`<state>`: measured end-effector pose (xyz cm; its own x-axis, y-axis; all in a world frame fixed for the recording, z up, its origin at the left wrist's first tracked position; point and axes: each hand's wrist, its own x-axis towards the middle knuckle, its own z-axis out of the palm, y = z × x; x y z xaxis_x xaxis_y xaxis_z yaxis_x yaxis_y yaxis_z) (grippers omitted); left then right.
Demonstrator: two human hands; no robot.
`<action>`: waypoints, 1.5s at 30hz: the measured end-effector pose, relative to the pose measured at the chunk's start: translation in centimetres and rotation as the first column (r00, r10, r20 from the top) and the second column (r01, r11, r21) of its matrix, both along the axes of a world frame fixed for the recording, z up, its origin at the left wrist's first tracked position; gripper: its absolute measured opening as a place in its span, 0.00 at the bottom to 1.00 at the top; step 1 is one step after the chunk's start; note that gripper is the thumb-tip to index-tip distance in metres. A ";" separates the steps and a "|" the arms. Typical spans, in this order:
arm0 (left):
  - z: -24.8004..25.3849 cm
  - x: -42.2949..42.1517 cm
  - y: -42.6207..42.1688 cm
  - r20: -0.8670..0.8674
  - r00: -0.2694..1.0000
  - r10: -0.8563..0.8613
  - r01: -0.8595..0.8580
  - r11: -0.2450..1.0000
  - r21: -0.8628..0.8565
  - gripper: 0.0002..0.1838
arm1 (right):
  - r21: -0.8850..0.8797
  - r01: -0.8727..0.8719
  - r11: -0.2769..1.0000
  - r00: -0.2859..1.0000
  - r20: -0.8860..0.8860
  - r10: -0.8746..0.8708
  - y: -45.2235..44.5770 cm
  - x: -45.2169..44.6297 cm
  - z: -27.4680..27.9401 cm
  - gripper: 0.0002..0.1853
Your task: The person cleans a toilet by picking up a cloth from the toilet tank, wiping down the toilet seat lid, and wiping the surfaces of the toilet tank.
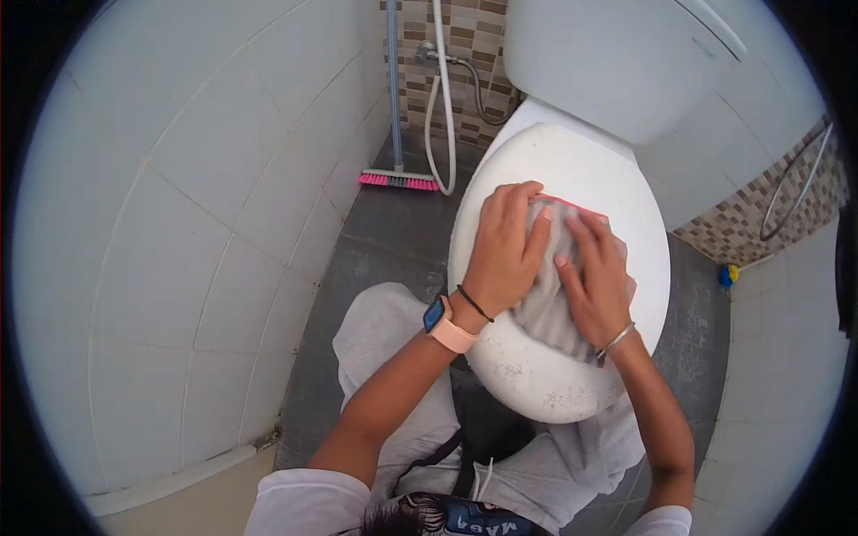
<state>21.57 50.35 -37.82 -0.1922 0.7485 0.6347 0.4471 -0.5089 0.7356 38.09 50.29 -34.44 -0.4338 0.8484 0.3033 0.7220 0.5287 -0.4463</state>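
A thin grey striped cloth [547,299] with a red edge is spread over the white toilet lid [554,384], which is down. My left hand [508,246] rests at the cloth's upper left edge, fingers stretched and thumb apart on the fabric. On the cloth's right part lies my right hand [597,277], its fingers spread and pressing flat. The cloth's underside is hidden. Dark specks mark the front of the lid.
The cistern [599,62] stands behind the lid. A pink-bristled broom [399,179] and a white hose [450,152] are at the back left. A blue and yellow object [728,274] lies by the right wall. Tiled walls flank both sides.
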 end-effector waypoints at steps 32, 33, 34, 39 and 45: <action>-0.2 0.2 -0.3 -0.034 0.999 -0.012 0.010 0.998 -0.070 0.15 | 0.019 0.231 0.973 0.872 0.439 -0.216 8.8 8.5 -0.2 0.29; -0.2 0.2 -0.3 -0.033 0.999 -0.015 0.013 0.998 -0.068 0.15 | -0.012 0.257 0.966 0.865 0.448 -0.224 11.0 7.7 -0.2 0.29; -0.2 0.1 -0.3 -0.024 1.000 -0.011 0.010 0.998 -0.060 0.16 | -0.041 0.285 0.958 0.859 0.455 -0.236 13.3 6.8 -0.1 0.29; 0.1 -0.2 -0.3 0.072 0.997 -0.037 0.042 0.997 -0.061 0.17 | 0.013 0.395 0.918 0.762 0.553 -0.336 16.2 -4.1 -0.2 0.40; 0.4 -0.7 -0.2 0.098 0.995 -0.021 0.018 0.999 0.033 0.17 | 0.110 0.102 0.989 0.785 0.602 -0.148 13.3 -7.6 -1.1 0.39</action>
